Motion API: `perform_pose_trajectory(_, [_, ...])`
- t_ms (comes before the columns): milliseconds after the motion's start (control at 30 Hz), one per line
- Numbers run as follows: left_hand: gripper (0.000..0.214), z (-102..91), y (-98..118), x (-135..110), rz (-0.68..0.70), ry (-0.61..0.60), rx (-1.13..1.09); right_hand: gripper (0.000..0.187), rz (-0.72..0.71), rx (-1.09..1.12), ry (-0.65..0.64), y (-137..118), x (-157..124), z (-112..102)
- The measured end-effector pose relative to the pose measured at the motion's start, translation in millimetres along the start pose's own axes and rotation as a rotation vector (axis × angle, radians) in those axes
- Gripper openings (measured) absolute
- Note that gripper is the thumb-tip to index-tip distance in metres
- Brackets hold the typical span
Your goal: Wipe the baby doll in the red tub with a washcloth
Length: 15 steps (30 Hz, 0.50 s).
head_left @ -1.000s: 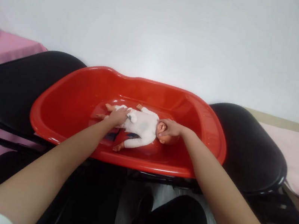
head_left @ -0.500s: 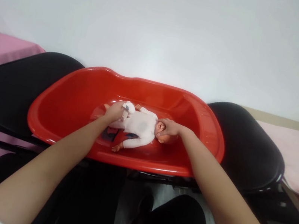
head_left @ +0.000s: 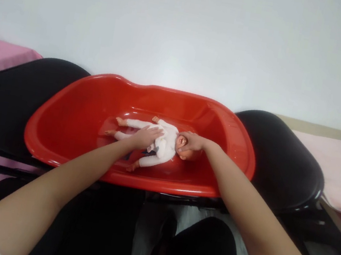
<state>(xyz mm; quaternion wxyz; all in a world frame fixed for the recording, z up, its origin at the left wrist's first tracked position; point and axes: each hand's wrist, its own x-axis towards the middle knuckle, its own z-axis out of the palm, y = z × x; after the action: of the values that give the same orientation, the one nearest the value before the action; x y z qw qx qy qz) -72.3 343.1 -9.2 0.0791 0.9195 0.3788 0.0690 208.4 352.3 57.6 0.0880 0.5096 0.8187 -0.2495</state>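
Doll (head_left: 171, 138): on its back in the red tub (head_left: 63, 128), long axis along the tub's length, head toward its right end, feet toward its left
Left hand (head_left: 147, 137): laid over the doll's middle, white cloth (head_left: 160, 146) by the fingertips, cannot tell whether gripped
Right hand (head_left: 193, 142): curled round the doll's head
Change: left hand shifted off the legs toward the tub's right end; both legs now show
Surroundings: black seats (head_left: 283, 167) either side of the tub, white wall (head_left: 179, 34) behind it
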Motion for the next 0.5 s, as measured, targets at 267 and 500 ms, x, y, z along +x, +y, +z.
perform_pose_trajectory(267, [0.033, -9.0, -31, -12, -0.441, 0.064, 0.282, 0.096, -0.010, 0.004, -0.013, -2, -2, -2])
perform_pose_trajectory(500, [0.024, -28.0, 10, 0, -0.091, 0.053, 0.266, 0.095, -0.015, -0.011, -0.001, 2, 2, 0])
